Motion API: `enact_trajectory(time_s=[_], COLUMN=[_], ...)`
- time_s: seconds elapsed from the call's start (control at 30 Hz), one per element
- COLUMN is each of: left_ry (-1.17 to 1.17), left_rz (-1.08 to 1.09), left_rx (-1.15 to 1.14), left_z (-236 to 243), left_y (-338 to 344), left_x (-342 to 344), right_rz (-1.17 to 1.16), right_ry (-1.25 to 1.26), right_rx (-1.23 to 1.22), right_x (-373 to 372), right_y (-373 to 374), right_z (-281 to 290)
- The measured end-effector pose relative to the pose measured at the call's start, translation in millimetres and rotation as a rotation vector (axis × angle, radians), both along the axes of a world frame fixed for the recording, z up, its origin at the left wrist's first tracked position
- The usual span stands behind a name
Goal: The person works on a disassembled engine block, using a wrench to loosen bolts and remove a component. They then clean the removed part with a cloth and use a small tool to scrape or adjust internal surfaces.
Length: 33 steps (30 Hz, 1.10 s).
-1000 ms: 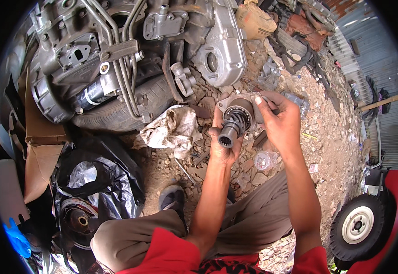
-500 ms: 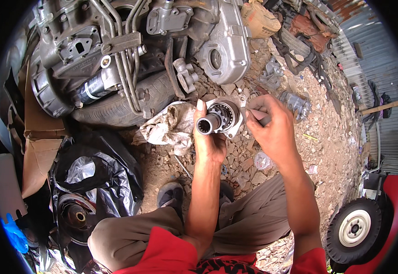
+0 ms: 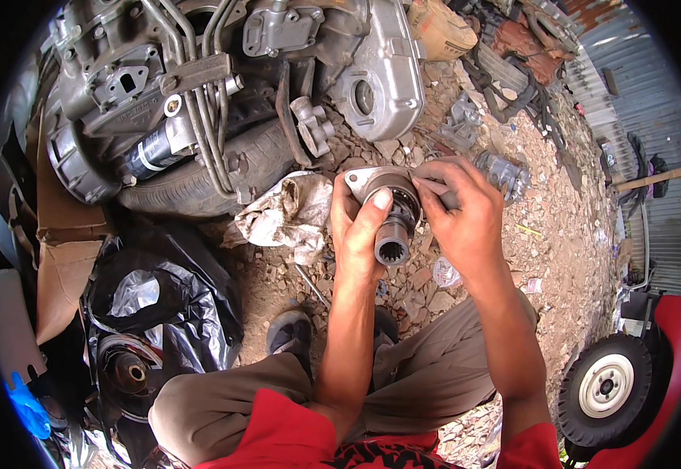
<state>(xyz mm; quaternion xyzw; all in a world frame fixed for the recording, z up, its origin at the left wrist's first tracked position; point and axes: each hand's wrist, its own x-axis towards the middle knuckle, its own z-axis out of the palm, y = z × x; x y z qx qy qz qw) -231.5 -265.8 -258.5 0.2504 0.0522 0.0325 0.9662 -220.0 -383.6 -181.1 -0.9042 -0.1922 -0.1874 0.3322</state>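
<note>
In front of me, my left hand is wrapped round a grey metal flanged bearing housing. The thumb presses on its side. A short hollow shaft with splines inside its end sticks out of the housing and tilts down toward me. Its flange has a bolt hole at the left corner. On the right, my right hand is closed, thumb and fingers pinched together at the housing's right edge. What those fingers hold, if anything, is hidden.
A large grey engine leans on a tyre at the upper left. Beyond my left hand lies a dirty white rag. A black plastic bag sits at left, a small wheel at lower right. Stony ground carries scattered parts.
The housing has been turned in my left hand: its shaft has swung from pointing left to pointing down toward me. My right hand stays close by, now at the housing's edge.
</note>
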Motion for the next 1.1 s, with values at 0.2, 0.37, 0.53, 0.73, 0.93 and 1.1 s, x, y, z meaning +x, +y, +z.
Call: enact_trajectory(time_s=[0.2,0.37,0.53,0.73,0.93,1.1], left_ry=[0.096,0.054,0.033,0.046,0.056,0.096], left_rz=[0.032,0.076,0.025,0.07,0.01,0.013], left_rx=[-0.094,-0.103,-0.162,-0.076,-0.03,-0.032], left_z=[-14,5,11,15,11,10], left_y=[7,-8,14,13,17,12], left_x=[-2,-6,-5,-4,-2,-2], right_rz=[0.04,-0.002,-0.071,-0.121,-0.141,-0.056], right_ry=[0.078,-0.058,0.091,0.229,0.181,0.253], right_rx=[0.032,-0.02,0.223,0.203,0.149,0.213], right_x=[-4,3,-8,4,4,7], right_y=[-1,2,10,6,10,-2], right_z=[-7,6,-2,-9,-5,-14])
